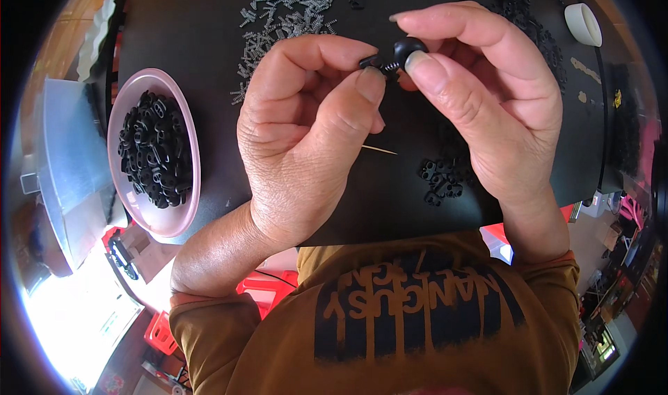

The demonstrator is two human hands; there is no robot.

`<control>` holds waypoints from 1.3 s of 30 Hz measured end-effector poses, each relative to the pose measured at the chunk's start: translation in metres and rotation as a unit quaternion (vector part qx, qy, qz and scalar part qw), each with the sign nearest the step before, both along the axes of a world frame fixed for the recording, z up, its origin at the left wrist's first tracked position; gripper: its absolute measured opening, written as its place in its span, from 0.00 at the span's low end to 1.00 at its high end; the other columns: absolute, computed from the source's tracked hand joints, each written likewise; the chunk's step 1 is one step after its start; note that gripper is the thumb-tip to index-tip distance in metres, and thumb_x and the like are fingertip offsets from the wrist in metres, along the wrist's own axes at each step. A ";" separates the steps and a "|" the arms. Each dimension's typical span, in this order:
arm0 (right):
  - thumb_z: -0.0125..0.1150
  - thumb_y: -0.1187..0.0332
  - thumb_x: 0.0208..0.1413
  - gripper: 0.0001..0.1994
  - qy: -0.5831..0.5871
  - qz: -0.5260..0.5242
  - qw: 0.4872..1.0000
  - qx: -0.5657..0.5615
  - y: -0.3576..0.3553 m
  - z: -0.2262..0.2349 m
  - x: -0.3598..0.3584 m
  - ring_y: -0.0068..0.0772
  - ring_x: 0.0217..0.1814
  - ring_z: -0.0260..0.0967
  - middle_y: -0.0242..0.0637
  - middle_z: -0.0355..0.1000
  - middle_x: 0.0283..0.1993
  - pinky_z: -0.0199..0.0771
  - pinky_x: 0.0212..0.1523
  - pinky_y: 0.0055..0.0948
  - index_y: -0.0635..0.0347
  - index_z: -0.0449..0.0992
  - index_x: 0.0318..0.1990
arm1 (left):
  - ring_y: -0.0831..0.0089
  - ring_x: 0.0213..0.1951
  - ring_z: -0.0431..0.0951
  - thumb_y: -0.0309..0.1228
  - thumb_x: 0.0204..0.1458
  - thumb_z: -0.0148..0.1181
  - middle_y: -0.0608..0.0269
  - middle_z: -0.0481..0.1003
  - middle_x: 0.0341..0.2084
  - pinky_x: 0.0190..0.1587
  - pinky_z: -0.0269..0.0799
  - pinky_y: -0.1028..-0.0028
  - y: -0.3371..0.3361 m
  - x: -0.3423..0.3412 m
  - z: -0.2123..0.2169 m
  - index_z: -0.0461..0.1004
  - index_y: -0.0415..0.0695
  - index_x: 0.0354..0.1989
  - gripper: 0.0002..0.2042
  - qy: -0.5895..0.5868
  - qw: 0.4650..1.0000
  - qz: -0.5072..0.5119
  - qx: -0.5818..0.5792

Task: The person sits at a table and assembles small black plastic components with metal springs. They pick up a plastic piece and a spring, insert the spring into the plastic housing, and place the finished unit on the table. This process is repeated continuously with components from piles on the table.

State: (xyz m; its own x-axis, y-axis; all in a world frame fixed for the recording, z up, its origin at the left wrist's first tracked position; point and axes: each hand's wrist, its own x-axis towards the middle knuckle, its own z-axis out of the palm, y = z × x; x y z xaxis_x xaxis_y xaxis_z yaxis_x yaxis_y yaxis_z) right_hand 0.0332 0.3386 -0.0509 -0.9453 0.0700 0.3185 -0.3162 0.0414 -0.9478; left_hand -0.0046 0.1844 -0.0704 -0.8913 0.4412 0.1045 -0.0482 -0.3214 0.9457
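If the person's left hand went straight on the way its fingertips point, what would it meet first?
The left hand points rightward, so probably the small dark coil spring first, then the rounded glossy black piece pinched by the right hand; depth is unclear in this single view.

A coil spring (391, 67) sits exposed — between a small black piece (368, 62) and a rounded black cap (408, 49).

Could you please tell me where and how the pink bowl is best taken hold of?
Probably by the rim of the pink bowl, from its right side: the edge is bare there and faces the tabletop, while black parts fill the middle.
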 end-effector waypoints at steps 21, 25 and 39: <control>0.49 0.73 0.55 0.13 0.020 0.022 0.994 0.109 -0.001 0.003 -0.001 0.18 0.33 0.64 0.36 0.67 0.37 0.66 0.34 0.15 0.69 0.70 0.46 | 0.79 0.24 0.68 0.25 0.53 0.50 0.62 0.70 0.22 0.30 0.66 0.79 0.000 0.001 0.006 0.65 0.38 0.39 0.08 -0.047 0.999 0.000 -0.010; 0.51 0.74 0.54 0.13 -0.005 0.002 0.998 0.062 -0.002 0.002 0.003 0.18 0.32 0.65 0.36 0.68 0.37 0.67 0.34 0.15 0.69 0.69 0.46 | 0.79 0.23 0.68 0.25 0.52 0.50 0.62 0.70 0.22 0.30 0.66 0.79 0.000 0.001 0.005 0.65 0.38 0.39 0.08 -0.040 0.999 -0.009 0.004; 0.52 0.76 0.53 0.11 0.022 -0.025 0.997 0.076 -0.002 0.000 0.004 0.18 0.35 0.67 0.38 0.70 0.42 0.69 0.36 0.15 0.69 0.69 0.44 | 0.78 0.23 0.69 0.25 0.52 0.51 0.62 0.70 0.23 0.30 0.67 0.79 0.001 0.005 0.007 0.64 0.39 0.40 0.09 -0.060 0.998 -0.014 0.013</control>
State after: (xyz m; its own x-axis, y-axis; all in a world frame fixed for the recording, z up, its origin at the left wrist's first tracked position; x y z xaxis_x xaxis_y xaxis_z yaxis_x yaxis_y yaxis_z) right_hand 0.0374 0.3367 -0.0509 -0.9271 0.0639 0.3694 -0.3508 0.1999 -0.9149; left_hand 0.0009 0.1856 -0.0635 -0.8858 0.4639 0.0103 -0.1690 -0.3433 0.9239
